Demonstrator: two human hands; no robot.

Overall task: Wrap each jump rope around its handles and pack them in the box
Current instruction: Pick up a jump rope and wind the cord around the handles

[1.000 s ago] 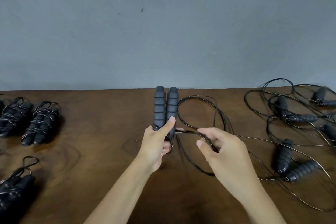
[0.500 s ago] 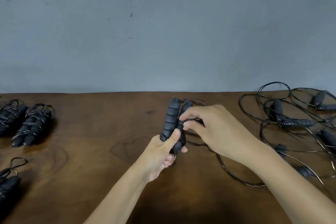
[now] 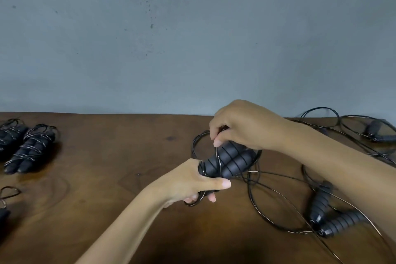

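head | left hand (image 3: 188,180) grips handles (image 3: 227,162) | right hand (image 3: 242,126) pinches cord (image 3: 216,152)

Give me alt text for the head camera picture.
A left hand grips two black foam handles together while the right hand pinches thin black cord above them. Wrapped ropes lie left on the wooden table, loose ones right.

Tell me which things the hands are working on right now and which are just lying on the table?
Being worked on:
- pair of handles, gripped by the left hand
- cord, pinched by the right hand and going round the handles

Lying about for now:
- wrapped ropes on the left
- loose ropes on the right
- wooden table
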